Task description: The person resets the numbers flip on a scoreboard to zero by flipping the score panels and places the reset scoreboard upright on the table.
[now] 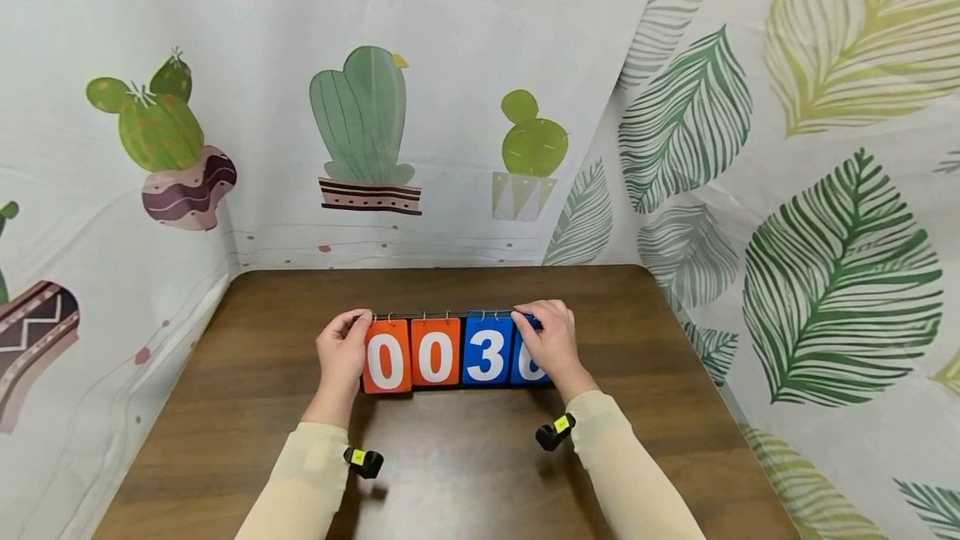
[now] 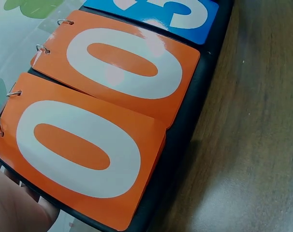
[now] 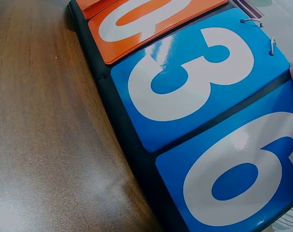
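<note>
A: What is the largest thing around the two hands?

B: It is the table (image 1: pixel 450 452), below them. After it comes the scoreboard (image 1: pixel 461 357), which is placed between the left hand (image 1: pixel 341 350) and the right hand (image 1: pixel 551 338). Its long axis runs from the one to the other.

A: Which hand is nearer to it?

B: Neither one, as both are touching it. The left hand pinches the upper corner at its own end. The right hand grips the upper edge at the opposite end and reaches a little inward, over the last blue card (image 3: pixel 233 181). A lift or a turn would probably depend on this, I think: a bar held by its two ends.

A: Do all the views show the same?

B: No. From the head, the right hand covers much of that last card; the right wrist view shows most of its 6. The left wrist view shows clearly the orange card (image 2: pixel 76 150) nearest the left hand, with a 0, and its small metal rings (image 2: pixel 13 93). Whether the lower edge rests on the table, one cannot tell.
</note>
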`<state>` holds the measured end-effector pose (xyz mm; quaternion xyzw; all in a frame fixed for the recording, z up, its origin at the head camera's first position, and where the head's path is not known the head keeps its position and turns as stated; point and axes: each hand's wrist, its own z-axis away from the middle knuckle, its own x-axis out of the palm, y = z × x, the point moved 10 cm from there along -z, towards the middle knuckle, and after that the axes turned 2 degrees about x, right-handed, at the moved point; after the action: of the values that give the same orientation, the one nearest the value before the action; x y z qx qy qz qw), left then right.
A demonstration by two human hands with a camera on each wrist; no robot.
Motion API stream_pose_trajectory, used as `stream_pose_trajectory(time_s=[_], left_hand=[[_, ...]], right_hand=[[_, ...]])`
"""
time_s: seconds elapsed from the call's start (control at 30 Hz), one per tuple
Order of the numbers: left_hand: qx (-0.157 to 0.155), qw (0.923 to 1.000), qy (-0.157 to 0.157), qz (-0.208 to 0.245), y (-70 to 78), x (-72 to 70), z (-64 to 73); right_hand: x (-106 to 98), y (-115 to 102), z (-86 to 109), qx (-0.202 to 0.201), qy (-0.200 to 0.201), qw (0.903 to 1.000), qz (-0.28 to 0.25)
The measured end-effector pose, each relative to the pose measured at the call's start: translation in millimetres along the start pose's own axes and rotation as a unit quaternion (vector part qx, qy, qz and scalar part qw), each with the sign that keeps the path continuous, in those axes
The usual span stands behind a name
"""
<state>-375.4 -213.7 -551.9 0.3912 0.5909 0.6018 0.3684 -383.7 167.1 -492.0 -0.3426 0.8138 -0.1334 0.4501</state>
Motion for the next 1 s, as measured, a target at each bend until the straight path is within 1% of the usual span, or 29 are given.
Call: stream_pose_trajectory(time_s=[0.17, 0.27, 0.37, 0.47, 0.6, 0.7, 0.87, 0.93, 1.0], left_hand=[[0.002, 1.0000, 0.005, 0.002, -1.2, 1.2, -1.7], [0.006, 0.9999, 0.008, 0.006, -0.6, 0.9, -2.6], [0.008, 0.9999, 0.010, 0.007, 0.4, -0.2, -2.6], [0.007, 0.9999, 0.009, 0.004, 1.2, -0.5, -2.0], [-0.007, 1.0000, 0.000, 0.000, -0.6, 0.1, -2.0], [-0.014, 0.9999, -0.005, -0.004, -0.2, 0.3, -2.1], [-0.011, 0.9998, -0.009, -0.017, 1.9, -0.3, -1.4], [-0.011, 0.9997, -0.009, -0.019, 1.7, -0.6, -1.7], [-0.011, 0.9997, -0.008, -0.019, 1.1, -1.0, -1.8]], right_hand=[[-2.7, -0.9, -2.7, 0.000, -0.008, 1.0000, 0.002], [-2.8, -2.4, -5.0, 0.002, -0.020, 0.9997, 0.013], [-0.8, -2.2, -6.7, 0.013, -0.045, 0.9986, 0.025], [1.7, 0.5, -8.4, 0.037, -0.076, 0.9959, 0.032], [3.3, 3.9, -11.9, 0.081, -0.123, 0.9886, 0.030], [3.2, 4.1, -15.6, 0.101, -0.153, 0.9827, 0.030], [3.4, 2.6, -23.8, 0.105, -0.193, 0.9753, 0.020], [3.7, 1.6, -27.9, 0.104, -0.219, 0.9701, 0.020], [4.5, 0.2, -32.2, 0.101, -0.251, 0.9625, 0.020]])
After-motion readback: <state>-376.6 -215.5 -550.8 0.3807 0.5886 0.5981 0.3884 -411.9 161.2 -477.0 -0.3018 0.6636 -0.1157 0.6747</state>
